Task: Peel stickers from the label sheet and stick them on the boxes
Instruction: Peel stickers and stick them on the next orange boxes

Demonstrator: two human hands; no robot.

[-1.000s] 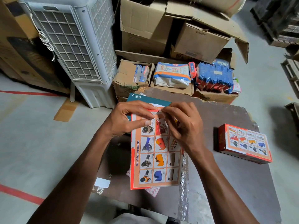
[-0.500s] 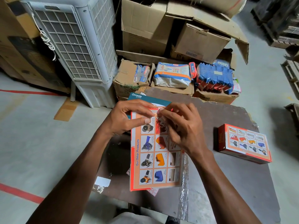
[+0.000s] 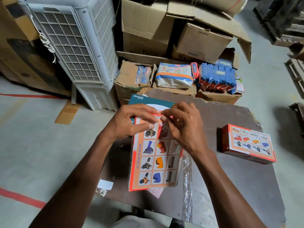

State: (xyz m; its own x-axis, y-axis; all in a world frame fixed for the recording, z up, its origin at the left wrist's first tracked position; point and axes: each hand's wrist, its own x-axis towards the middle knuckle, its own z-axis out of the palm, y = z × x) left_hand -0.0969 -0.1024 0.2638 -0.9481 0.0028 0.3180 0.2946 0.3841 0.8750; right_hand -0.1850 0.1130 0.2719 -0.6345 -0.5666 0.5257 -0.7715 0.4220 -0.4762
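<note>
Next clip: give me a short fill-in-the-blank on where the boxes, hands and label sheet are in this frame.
1. Both hands, left hand and right hand, meet at the ____ end of the orange-bordered product box.
2. The pink-gridded label sheet pokes out from ____ that box.
3. The smaller red box lies on the dark table to the person's ____.
4. A teal box behind the hands reads ____.

Missing words: far; under; right; Omada

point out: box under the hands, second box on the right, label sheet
box under the hands (image 3: 154,163), head view, printed top face.
second box (image 3: 250,143), head view, printed top face.
label sheet (image 3: 156,192), head view, corner showing below the box.
</note>
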